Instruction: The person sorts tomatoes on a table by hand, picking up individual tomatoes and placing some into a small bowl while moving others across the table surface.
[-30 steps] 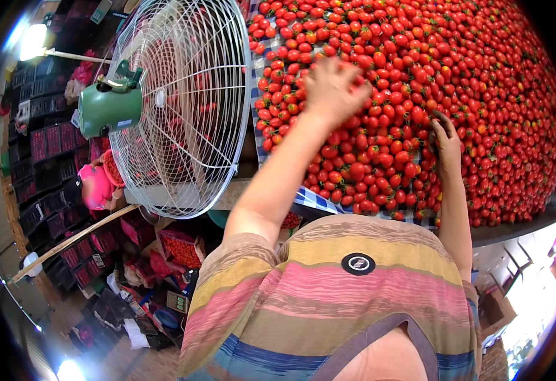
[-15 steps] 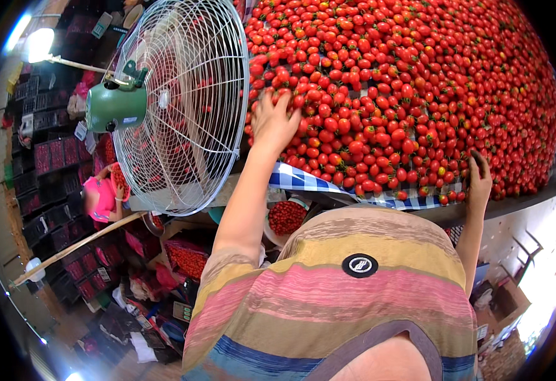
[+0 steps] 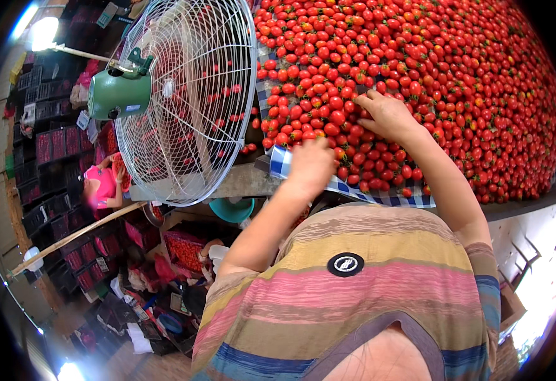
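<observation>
A thick spread of small red cherry tomatoes (image 3: 456, 82) covers the table in front of me, on a blue-and-white checked cloth (image 3: 411, 200). My left hand (image 3: 313, 164) is at the near left edge of the tomatoes, above a folded corner of the cloth; its fingers point down and away, and their tips are hidden. Farther out and to the right, my right hand (image 3: 387, 117) rests on the tomatoes with its thumb and fingers apart. I see nothing gripped in it.
Close on the left stands a large wire-caged fan (image 3: 167, 89) with a green motor. Below the table edge is a teal basin (image 3: 232, 208). Stacked dark crates (image 3: 56, 152) and a person in a pink top (image 3: 103, 184) are farther left. A wooden pole (image 3: 78, 236) slants there.
My left hand has moved nearer and to the right. My right hand has swung left and outward from the front edge. Tomatoes beside the fan have thinned, baring cloth there.
</observation>
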Demonstrator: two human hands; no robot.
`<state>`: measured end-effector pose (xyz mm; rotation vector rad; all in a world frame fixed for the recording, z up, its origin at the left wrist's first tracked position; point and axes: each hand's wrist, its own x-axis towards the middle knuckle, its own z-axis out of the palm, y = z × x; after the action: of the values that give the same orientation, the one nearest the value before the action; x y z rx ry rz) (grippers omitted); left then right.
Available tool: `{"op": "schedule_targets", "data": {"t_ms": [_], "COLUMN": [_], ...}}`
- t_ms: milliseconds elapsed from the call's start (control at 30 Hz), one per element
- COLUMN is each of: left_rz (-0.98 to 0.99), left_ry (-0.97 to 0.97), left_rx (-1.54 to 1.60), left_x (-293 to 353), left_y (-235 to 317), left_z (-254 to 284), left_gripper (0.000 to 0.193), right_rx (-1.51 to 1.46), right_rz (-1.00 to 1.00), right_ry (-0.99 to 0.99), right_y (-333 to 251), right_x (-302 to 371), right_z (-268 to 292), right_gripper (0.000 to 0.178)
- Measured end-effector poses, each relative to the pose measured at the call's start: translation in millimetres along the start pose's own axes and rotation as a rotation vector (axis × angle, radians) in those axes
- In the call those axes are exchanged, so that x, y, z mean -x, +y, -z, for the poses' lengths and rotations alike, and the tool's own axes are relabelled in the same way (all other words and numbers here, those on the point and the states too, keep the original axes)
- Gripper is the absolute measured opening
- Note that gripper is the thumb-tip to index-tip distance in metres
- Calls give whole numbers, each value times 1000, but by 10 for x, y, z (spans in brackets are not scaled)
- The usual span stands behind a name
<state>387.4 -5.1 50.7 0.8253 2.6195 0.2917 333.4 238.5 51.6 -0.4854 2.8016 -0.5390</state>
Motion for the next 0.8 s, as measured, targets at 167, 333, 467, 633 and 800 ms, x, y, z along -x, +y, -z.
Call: {"op": "schedule_targets", "data": {"t_ms": [167,333,467,633,800], "left_rz": [-85,-622,-442,-93,57], "left_ry": [-15,160,-228,-281,20], "left_rx": [63,279,205,134,85], "left_x": [-81,-332,-332,-28,-206], "left_y": [-82,676,620,-53,-359], "left_z": [265,-213,-132,303,487], "left_gripper": [18,24,27,23,17], "right_rx": [88,27,-36,-17,40], "right_rz": [61,200,339,322,309], "right_ry": [-49,-52,19,48,-21], "right_y": [-134,-336,-188,29,72], "right_x": [-139,-261,-268,1,337], "right_z": [-181,-215,-325,-329,-276], "right_gripper": [48,40,25,23,19]}}
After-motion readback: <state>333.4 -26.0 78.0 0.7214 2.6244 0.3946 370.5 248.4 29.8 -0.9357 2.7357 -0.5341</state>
